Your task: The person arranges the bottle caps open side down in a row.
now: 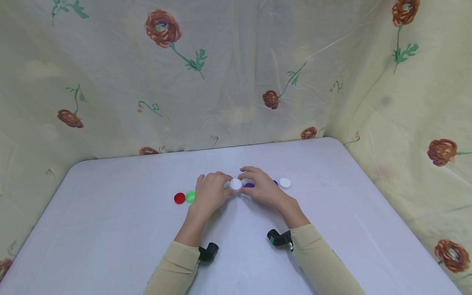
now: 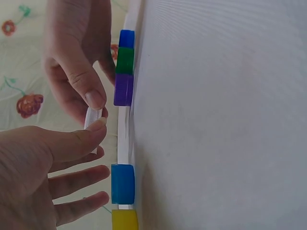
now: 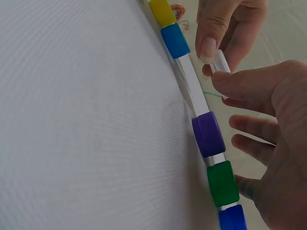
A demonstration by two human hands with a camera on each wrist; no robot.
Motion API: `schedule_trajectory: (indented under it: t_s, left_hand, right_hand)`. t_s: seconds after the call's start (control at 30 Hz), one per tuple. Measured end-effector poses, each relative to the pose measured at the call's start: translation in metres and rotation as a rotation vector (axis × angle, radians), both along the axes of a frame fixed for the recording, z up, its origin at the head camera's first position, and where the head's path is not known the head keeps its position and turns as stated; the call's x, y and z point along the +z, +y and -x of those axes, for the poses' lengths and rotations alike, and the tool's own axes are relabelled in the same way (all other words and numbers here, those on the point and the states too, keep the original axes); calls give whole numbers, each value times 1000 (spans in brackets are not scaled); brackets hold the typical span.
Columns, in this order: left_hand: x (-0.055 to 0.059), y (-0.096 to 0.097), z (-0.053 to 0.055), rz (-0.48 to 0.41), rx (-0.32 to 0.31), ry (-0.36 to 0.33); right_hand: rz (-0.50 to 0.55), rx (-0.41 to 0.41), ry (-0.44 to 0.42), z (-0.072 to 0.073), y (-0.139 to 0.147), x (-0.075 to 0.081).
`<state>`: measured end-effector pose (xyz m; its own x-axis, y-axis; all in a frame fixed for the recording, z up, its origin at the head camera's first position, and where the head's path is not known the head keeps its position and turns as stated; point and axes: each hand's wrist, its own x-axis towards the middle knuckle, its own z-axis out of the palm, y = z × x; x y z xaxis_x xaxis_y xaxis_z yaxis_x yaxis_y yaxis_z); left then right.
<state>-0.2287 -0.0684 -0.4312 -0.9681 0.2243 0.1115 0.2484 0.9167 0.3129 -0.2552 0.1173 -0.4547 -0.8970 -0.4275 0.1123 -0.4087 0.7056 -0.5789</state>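
A white bottle cap [image 1: 236, 184] is pinched between both hands, raised a little over the row of caps. My left hand [image 1: 212, 190] grips one side with thumb and fingertips; my right hand [image 1: 262, 187] pinches the opposite side. In the left wrist view the cap [image 2: 92, 118] stands on edge between the two thumbs. Below it, a gap in the row separates a purple cap [image 3: 208, 134] on the right from a light blue cap [image 3: 175, 40] on the left. The right hand's other fingers hang beside the purple cap and a green cap [image 3: 223, 184].
Leftward the row goes on with a yellow cap [image 3: 162, 12], a light green cap [image 1: 190, 196] and a red cap [image 1: 179, 198]. At its right end are a blue cap [image 2: 127, 38] and another white cap [image 1: 285, 183]. A flowered curtain [image 1: 236, 82] hangs behind the white table [image 1: 110, 246].
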Motion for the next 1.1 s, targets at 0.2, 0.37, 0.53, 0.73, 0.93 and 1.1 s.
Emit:
schedule_trajectory:
  t_s: [0.2,0.37,0.53,0.73,0.93,1.1]
  left_hand:
    - [-4,1,1,10,-4,-19]
    - [-5,2,0,16,4,-23]
    - [-4,3,0,25,3,-39]
    - [-6,5,2,33,4,-63]
    - [-6,5,2,36,7,-69]
    - [-6,6,3,50,5,-63]
  right_hand:
    - [-15,1,-5,0,-1,-1]
    - [-12,5,-14,0,-2,-2]
    - [-14,7,-15,0,-2,-3]
    - [-30,-1,-7,1,-2,-6]
    - [-43,0,1,1,-2,-7]
    - [-65,-6,0,1,-2,-7]
